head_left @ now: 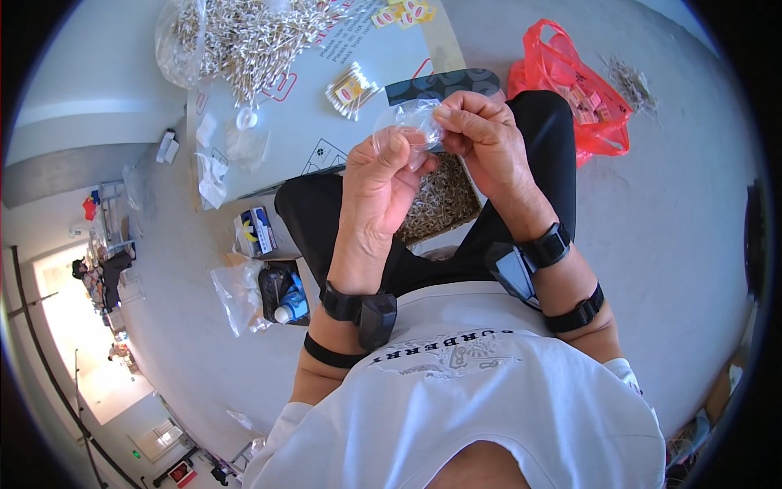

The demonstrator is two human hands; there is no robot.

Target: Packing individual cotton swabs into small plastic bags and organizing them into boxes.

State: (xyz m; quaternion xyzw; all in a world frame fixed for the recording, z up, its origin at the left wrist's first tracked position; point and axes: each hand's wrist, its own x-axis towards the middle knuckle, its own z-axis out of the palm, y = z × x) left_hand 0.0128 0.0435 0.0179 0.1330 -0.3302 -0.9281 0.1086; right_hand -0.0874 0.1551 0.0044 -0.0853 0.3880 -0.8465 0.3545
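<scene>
Between my two hands is a small clear plastic bag (414,118), crinkled and see-through. My left hand (372,181) pinches its left side, thumb on top. With thumb and fingertips my right hand (487,140) grips the upper right edge. Just beyond the left hand, a bundle of cotton swabs (342,99) with a yellow label card (353,86) lies on the table. Below the hands, between my knees, stands a box of loose cotton swabs (440,204), partly hidden by my hands.
A large heap of cotton swabs (261,53) covers the far left of the board-topped table (285,134). Yellow cards (403,13) lie at its far edge. A red plastic bag (570,102) with pink packs stands on the floor at right. Left are a box (255,231) and a blue bottle (292,306).
</scene>
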